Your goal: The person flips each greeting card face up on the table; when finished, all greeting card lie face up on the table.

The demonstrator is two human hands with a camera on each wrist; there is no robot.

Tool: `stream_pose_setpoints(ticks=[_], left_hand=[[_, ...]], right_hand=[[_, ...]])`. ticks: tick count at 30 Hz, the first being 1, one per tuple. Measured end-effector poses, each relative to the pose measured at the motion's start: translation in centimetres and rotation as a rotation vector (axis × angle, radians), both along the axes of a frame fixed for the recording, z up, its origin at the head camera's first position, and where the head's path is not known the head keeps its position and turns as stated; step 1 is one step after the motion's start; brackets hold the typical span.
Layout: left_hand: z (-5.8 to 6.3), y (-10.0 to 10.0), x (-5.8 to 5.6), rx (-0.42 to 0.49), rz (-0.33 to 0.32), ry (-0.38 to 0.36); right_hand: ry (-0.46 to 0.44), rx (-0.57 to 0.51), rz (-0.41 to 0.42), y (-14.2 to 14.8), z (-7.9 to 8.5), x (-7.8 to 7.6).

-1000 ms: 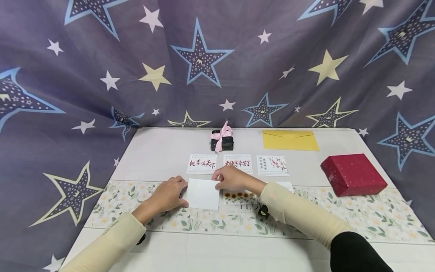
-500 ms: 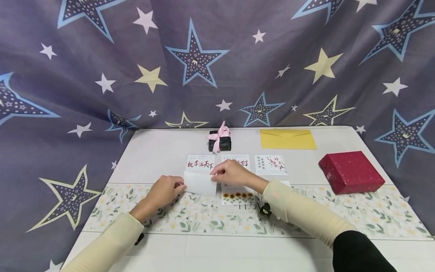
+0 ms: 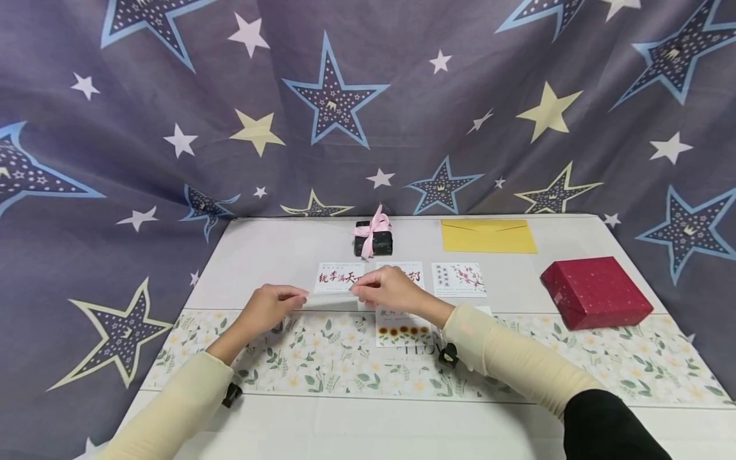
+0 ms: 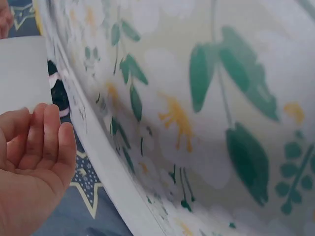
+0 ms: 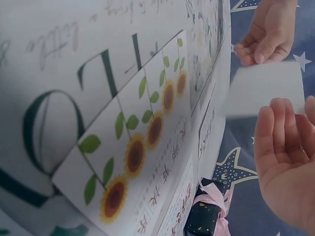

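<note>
A plain white card [image 3: 330,302] is held up off the table between both hands, seen nearly edge-on in the head view. My left hand [image 3: 269,312] pinches its left end between thumb and fingers. The right hand [image 3: 388,291] pinches the opposite end. In the right wrist view the card [image 5: 266,88] shows a blank face spanning the two hands. Just beyond it lies a card with red characters [image 3: 333,273]; a second red-lettered card [image 3: 414,273] is partly covered by my right hand. A sunflower card [image 3: 404,331] lies below that hand.
A plum-blossom card [image 3: 460,280] lies to the right, and another white card [image 3: 483,309] is mostly hidden by my right sleeve. Farther back are a black box with pink ribbon [image 3: 374,241] and a yellow envelope [image 3: 489,236]. A red box [image 3: 596,292] sits at right.
The white card has come up off the floral strip and tilted from face-on to nearly edge-on. My left hand has risen with it, moving slightly left and away; the right hand has shifted slightly away.
</note>
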State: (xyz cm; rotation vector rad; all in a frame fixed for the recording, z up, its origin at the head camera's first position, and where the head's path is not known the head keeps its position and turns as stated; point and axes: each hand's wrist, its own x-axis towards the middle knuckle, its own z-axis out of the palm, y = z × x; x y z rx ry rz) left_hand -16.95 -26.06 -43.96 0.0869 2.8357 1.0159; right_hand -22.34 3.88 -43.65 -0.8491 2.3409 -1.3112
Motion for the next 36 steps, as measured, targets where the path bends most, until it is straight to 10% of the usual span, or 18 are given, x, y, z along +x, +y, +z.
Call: stream_pose_setpoints(ticks=[6, 18, 36], left_hand=[[0.7, -0.6, -0.5, 0.041, 0.010, -0.029], [0.0, 0.1, 0.0, -0.158, -0.194, 0.058], [-0.9, 1.1, 0.2, -0.345, -0.266, 0.042]], right_hand=[[0.015, 0.008, 0.095, -0.2, 0.0, 0.4], [0.143, 0.189, 0.210, -1.2, -1.0, 1.2], [0.181, 0.263, 0.307, -2.4, -1.9, 2.1]])
